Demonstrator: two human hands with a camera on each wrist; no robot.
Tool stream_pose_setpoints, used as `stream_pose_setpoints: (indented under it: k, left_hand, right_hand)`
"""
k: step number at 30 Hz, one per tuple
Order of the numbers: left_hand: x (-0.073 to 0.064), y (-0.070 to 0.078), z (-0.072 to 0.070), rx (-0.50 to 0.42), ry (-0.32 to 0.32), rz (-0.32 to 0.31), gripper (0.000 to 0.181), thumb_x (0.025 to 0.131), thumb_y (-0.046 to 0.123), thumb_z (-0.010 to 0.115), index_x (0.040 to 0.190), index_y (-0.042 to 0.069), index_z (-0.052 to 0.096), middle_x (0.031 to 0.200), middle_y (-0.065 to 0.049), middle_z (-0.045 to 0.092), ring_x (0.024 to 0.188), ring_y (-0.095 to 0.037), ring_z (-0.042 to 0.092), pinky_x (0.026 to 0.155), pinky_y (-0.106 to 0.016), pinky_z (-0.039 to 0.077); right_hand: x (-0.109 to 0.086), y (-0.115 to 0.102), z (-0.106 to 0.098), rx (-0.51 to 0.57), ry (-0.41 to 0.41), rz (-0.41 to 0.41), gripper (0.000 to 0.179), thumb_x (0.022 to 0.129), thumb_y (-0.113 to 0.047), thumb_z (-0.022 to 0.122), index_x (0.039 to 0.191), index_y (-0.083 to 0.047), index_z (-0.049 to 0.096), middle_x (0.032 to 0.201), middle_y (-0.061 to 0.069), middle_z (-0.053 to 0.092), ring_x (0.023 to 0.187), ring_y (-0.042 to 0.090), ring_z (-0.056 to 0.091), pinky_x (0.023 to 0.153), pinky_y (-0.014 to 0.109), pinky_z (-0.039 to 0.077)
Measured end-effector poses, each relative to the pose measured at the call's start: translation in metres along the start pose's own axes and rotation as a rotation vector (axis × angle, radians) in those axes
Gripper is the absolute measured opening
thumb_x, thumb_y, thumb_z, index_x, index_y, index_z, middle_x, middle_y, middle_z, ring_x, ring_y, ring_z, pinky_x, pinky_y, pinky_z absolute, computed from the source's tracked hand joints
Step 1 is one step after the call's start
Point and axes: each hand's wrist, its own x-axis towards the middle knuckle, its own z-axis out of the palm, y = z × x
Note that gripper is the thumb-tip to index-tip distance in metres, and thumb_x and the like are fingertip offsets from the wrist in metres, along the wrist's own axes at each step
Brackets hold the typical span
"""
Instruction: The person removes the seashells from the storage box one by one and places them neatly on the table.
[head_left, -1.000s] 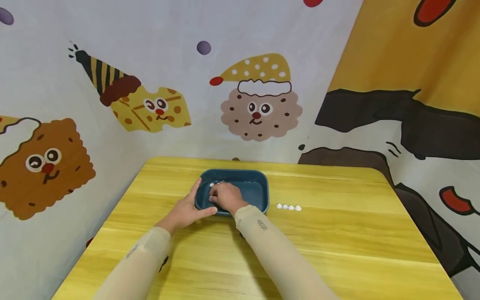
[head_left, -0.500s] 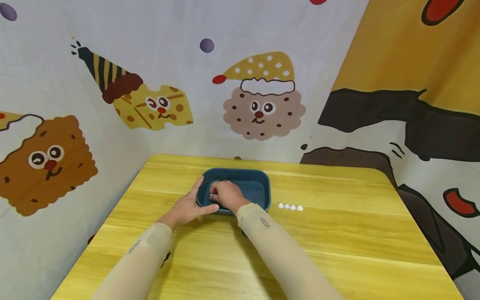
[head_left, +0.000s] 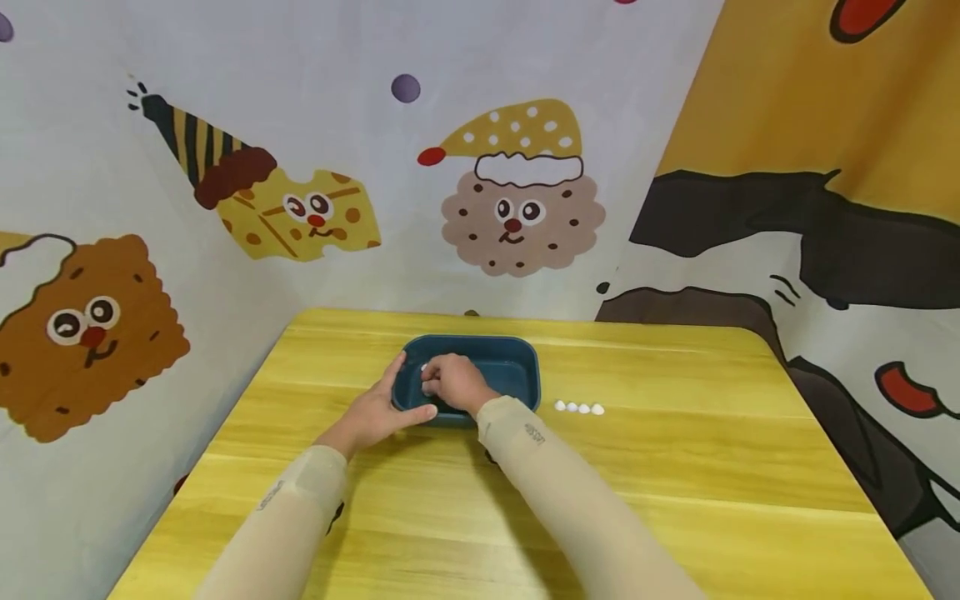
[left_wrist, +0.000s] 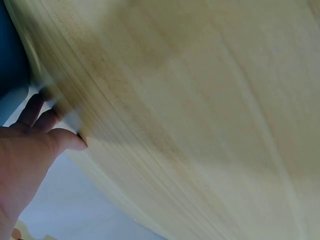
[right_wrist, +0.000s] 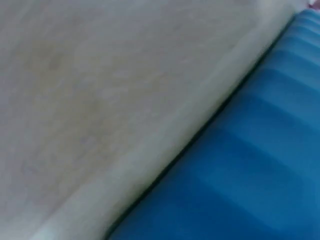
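Observation:
A dark blue rectangular tray (head_left: 517, 367) stands on the table. My left hand (head_left: 372, 417) spans its near left corner, fingers along the left side and thumb on the front rim, all fairly straight. Inside the tray's left part is my right hand (head_left: 457, 383), fingers curled downward. A small white piece (head_left: 423, 367) shows right at its fingertips; I cannot tell whether the fingers pinch anything. The left wrist view catches the left hand (left_wrist: 35, 145) beside the tray. In the right wrist view only the blue tray wall (right_wrist: 240, 185) appears, with no hand.
Several small white pebble-like pieces (head_left: 579, 407) lie in a short row right of the tray. The yellow wood-grain table (head_left: 690, 467) reaches back to a cloth backdrop (head_left: 330, 83) printed with cartoon biscuits and cheese.
My right hand has shifted slightly up and right within the tray. The left hand keeps its place at the tray's corner. The row of white pieces looks the same.

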Motion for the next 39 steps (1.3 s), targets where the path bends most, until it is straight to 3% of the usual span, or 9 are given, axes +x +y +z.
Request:
stream_pose_setpoints:
  k: [4, 9, 14, 18, 21, 24, 29, 34, 39]
  left_hand:
    - [0.003, -0.001, 0.003, 0.019, -0.004, -0.007, 0.123, 0.087, 0.082, 0.067, 0.17, 0.042, -0.015, 0.179, -0.02, 0.019, 0.156, -0.052, 0.037, 0.122, -0.071, 0.035]
    - [0.004, -0.004, 0.002, 0.024, 0.023, -0.01, 0.125, 0.086, 0.082, 0.068, 0.171, 0.04, -0.014, 0.179, -0.019, 0.017, 0.161, -0.051, 0.028, 0.125, -0.073, 0.029]
    - [0.005, -0.004, 0.005, 0.025, 0.001, 0.011, 0.127, 0.084, 0.085, 0.067, 0.169, 0.043, -0.018, 0.18, -0.02, 0.015, 0.158, -0.053, 0.032, 0.122, -0.074, 0.033]
    - [0.004, -0.005, 0.002, 0.028, -0.003, 0.037, 0.128, 0.085, 0.086, 0.066, 0.168, 0.043, -0.021, 0.18, -0.022, 0.012, 0.157, -0.055, 0.032, 0.12, -0.075, 0.034]
    - [0.005, -0.004, 0.0, 0.038, -0.004, 0.047, 0.128, 0.085, 0.086, 0.065, 0.168, 0.041, -0.023, 0.18, -0.024, 0.01, 0.158, -0.057, 0.027, 0.12, -0.076, 0.032]
    - [0.007, -0.002, 0.001, 0.05, -0.018, 0.054, 0.129, 0.086, 0.086, 0.064, 0.167, 0.039, -0.025, 0.179, -0.025, 0.009, 0.159, -0.058, 0.025, 0.12, -0.077, 0.031]
    - [0.004, -0.002, -0.004, 0.064, -0.011, 0.046, 0.13, 0.086, 0.088, 0.062, 0.168, 0.037, -0.025, 0.178, -0.026, 0.011, 0.157, -0.058, 0.029, 0.121, -0.076, 0.032]
    - [0.003, -0.002, 0.0, 0.065, 0.0, 0.047, 0.13, 0.085, 0.089, 0.061, 0.168, 0.037, -0.024, 0.178, -0.026, 0.014, 0.154, -0.058, 0.036, 0.12, -0.075, 0.034]
    - [0.004, 0.0, 0.0, 0.06, 0.009, 0.047, 0.13, 0.086, 0.088, 0.062, 0.169, 0.036, -0.023, 0.178, -0.026, 0.013, 0.156, -0.058, 0.032, 0.12, -0.075, 0.033]
  right_hand:
    - [-0.008, -0.001, -0.022, 0.15, 0.016, 0.02, 0.024, 0.105, -0.021, 0.07, 0.125, -0.009, 0.078, 0.117, 0.004, 0.078, 0.105, 0.019, 0.074, 0.095, 0.039, 0.062]
    - [-0.033, 0.005, -0.084, 0.224, 0.076, 0.06, 0.033, 0.106, -0.031, 0.069, 0.134, -0.014, 0.074, 0.126, 0.004, 0.076, 0.115, 0.024, 0.071, 0.101, 0.045, 0.059]
    - [-0.093, 0.062, -0.158, 0.196, 0.172, 0.158, 0.034, 0.106, -0.033, 0.07, 0.135, -0.015, 0.074, 0.135, 0.008, 0.074, 0.122, 0.03, 0.069, 0.106, 0.05, 0.056]
    - [-0.152, 0.122, -0.19, 0.159, 0.21, 0.295, 0.039, 0.108, -0.031, 0.067, 0.14, -0.008, 0.068, 0.138, 0.017, 0.07, 0.126, 0.035, 0.065, 0.108, 0.052, 0.053]
    - [-0.189, 0.154, -0.195, 0.132, 0.209, 0.389, 0.041, 0.109, -0.032, 0.065, 0.141, -0.006, 0.067, 0.139, 0.019, 0.068, 0.126, 0.035, 0.064, 0.105, 0.05, 0.053]
    - [-0.214, 0.173, -0.188, 0.097, 0.213, 0.446, 0.04, 0.108, -0.032, 0.066, 0.138, -0.006, 0.069, 0.133, 0.017, 0.07, 0.117, 0.031, 0.066, 0.097, 0.042, 0.055]
    - [-0.211, 0.18, -0.17, 0.062, 0.207, 0.422, 0.032, 0.106, -0.027, 0.069, 0.131, -0.007, 0.073, 0.121, 0.013, 0.075, 0.103, 0.023, 0.067, 0.087, 0.033, 0.054]
    - [-0.203, 0.181, -0.156, 0.015, 0.198, 0.349, 0.027, 0.105, -0.024, 0.071, 0.126, -0.007, 0.075, 0.117, 0.012, 0.078, 0.105, 0.025, 0.071, 0.091, 0.039, 0.057]
    - [-0.195, 0.182, -0.15, -0.061, 0.212, 0.317, 0.026, 0.106, -0.024, 0.07, 0.128, -0.011, 0.076, 0.12, 0.01, 0.078, 0.111, 0.027, 0.072, 0.098, 0.047, 0.058]
